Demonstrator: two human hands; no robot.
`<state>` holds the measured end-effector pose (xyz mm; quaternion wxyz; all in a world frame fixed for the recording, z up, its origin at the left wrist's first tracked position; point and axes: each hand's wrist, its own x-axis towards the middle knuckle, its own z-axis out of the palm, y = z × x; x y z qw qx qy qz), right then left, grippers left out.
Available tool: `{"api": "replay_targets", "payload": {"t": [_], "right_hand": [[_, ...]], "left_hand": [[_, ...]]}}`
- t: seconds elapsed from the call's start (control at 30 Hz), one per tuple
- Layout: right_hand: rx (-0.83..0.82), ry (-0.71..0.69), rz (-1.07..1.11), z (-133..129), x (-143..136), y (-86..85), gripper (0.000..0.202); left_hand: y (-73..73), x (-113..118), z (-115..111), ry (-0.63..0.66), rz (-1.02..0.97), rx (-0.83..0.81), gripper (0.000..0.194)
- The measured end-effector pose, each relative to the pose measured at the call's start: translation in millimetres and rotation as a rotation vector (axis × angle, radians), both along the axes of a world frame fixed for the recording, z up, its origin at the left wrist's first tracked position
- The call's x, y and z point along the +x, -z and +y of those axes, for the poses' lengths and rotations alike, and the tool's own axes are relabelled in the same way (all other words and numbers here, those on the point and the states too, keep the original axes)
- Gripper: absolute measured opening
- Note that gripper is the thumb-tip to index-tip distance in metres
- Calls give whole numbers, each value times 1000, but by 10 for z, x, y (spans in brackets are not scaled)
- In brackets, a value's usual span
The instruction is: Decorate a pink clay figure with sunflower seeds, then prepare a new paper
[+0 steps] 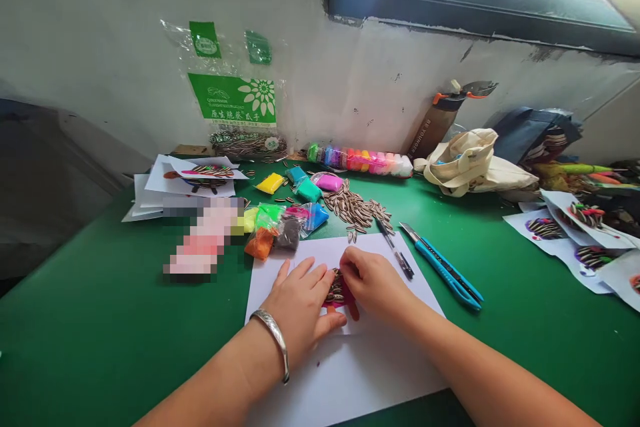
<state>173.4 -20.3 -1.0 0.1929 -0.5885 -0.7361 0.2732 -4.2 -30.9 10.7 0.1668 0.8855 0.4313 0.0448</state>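
Note:
A white sheet of paper [370, 373] lies in front of me, bearing a small clay figure [336, 292]. Its dark pink body is studded with striped sunflower seeds, and orange strips stick out below. My left hand [303, 300], with a silver bangle on the wrist, rests on the sheet, fingers spread flat and tips at the figure's left edge. Over the figure's right side my right hand [373, 280] is closed in a pinch; whatever its fingertips hold is hidden. Beyond the sheet lies a loose pile of sunflower seeds [350, 207].
Several clay packets [287, 230] lie beyond the sheet. A pen [395, 250] crosses its right edge, beside a blue utility knife [443, 267]. A seed bag [240, 107] and a bottle [435, 120] stand by the wall. Seed-decorated papers [585, 233] lie right, others [190, 177] left.

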Motion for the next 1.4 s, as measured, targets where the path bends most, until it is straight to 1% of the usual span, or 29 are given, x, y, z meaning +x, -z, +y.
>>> {"api": "replay_targets", "payload": {"t": [0.17, 0.3, 0.37, 0.47, 0.6, 0.83, 0.9, 0.97, 1.07, 1.1, 1.23, 1.4], "right_hand": [[11, -13, -57, 9, 12, -1, 18], [40, -8, -51, 25, 106, -26, 16], [74, -28, -88, 34, 160, -23, 14], [73, -75, -134, 51, 204, 4, 18], [68, -77, -141, 61, 184, 38, 20], [85, -49, -112, 41, 132, 47, 20], [72, -57, -84, 78, 165, 44, 18], [97, -22, -50, 150, 225, 35, 17], [218, 79, -46, 300, 320, 23, 20], [249, 91, -58, 352, 342, 22, 22], [265, 55, -131, 503, 349, 50, 26], [243, 14, -261, 547, 293, 107, 26]], "left_hand": [[-30, 36, -4, -27, 14, -38, 51], [-45, 39, -6, -29, 23, -47, 52], [-50, 32, -8, -29, 25, -61, 53], [-50, 26, -10, -28, 25, -70, 53], [-40, 38, -9, -29, 30, -68, 54], [-50, 75, -12, -49, 59, -93, 56], [-45, 70, -14, -52, 64, -91, 57], [-36, 54, -15, -45, 57, -80, 59], [-28, 22, -11, -27, 26, -60, 60], [-29, 11, -8, -25, 13, -51, 60], [-40, -20, 8, -21, -18, -6, 54], [-15, -51, 25, 5, -17, 61, 48]]}}
